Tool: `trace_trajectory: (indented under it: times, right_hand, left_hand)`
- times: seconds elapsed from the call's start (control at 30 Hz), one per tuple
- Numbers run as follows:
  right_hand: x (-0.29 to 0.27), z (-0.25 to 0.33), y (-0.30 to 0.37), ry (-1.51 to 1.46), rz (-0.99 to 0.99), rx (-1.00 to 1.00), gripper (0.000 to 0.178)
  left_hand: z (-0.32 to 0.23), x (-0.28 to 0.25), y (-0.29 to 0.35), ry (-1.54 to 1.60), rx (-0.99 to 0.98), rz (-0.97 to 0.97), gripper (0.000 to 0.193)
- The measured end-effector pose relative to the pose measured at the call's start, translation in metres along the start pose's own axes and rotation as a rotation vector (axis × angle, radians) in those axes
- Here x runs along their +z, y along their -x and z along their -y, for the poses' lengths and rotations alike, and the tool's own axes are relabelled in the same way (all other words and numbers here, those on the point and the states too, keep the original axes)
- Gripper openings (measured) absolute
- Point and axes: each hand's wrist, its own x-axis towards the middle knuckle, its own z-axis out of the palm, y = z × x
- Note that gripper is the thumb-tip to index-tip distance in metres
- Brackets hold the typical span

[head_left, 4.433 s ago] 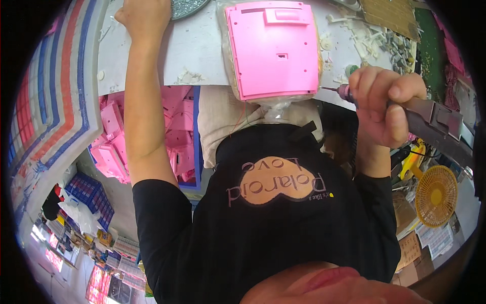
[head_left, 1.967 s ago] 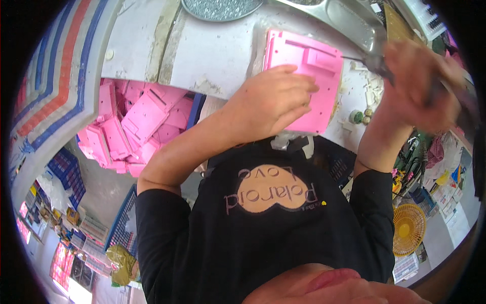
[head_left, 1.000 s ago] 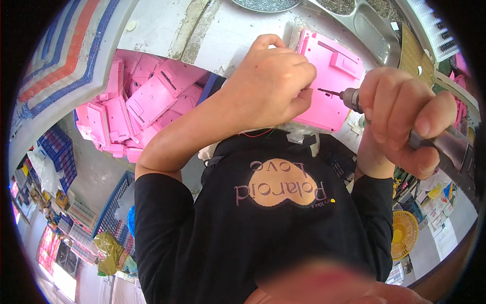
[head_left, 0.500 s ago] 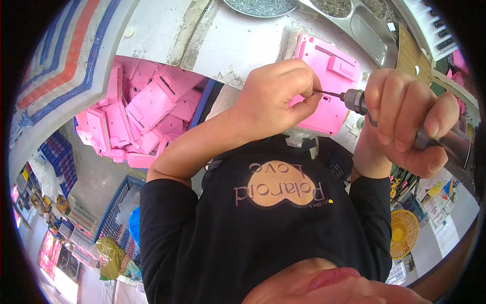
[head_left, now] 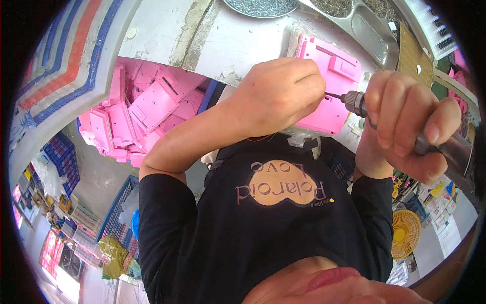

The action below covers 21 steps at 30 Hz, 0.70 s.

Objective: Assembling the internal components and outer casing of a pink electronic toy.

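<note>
A pink plastic casing [head_left: 324,117] lies on the work table at the upper right, with slots and a raised block on its face. My right hand [head_left: 407,114] is wrapped round an electric screwdriver [head_left: 355,103], whose thin bit points left across the casing. Over the casing's left part, my left hand [head_left: 288,96] is closed, its fingertips curled in at the bit's tip. Whatever those fingers pinch is hidden behind the hand. A bag of clear plastic [head_left: 297,141] shows along the casing's near edge.
At the back stand a round tray [head_left: 260,6] of small screws and a metal compartment tray [head_left: 373,35] with more small parts. Several pink casings [head_left: 152,109] are heaped in a bin to the left. A yellow basket [head_left: 406,234] sits low at the right.
My left hand has turned and shifted slightly right, so its thumb and fingertip no longer show. The screwdriver stays nearly in place, its tip now close against the left hand.
</note>
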Motion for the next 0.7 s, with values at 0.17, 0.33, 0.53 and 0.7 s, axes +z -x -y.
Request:
trace_trajectory:
  times: [0.17,0.33,0.53,0.7]
  right_hand:
    - [0.005,0.0,0.001,0.021,-0.004,0.047,0.033]
    - [0.0,-0.004,-0.003,0.047,-0.094,0.023,0.029]
    - [-0.029,-0.06,-0.013,0.038,-0.321,-0.047,0.02]
    - [-0.027,-0.079,-0.013,0.031,-0.285,-0.014,0.012]
  left_hand:
    - [0.002,0.001,0.003,-0.045,0.052,0.016,0.021]
    - [0.004,-0.004,0.008,-0.131,0.011,-0.034,0.02]
    - [0.008,0.023,0.039,-0.231,0.01,0.005,0.018]
    - [0.003,0.029,0.045,-0.303,-0.042,0.033,0.016]
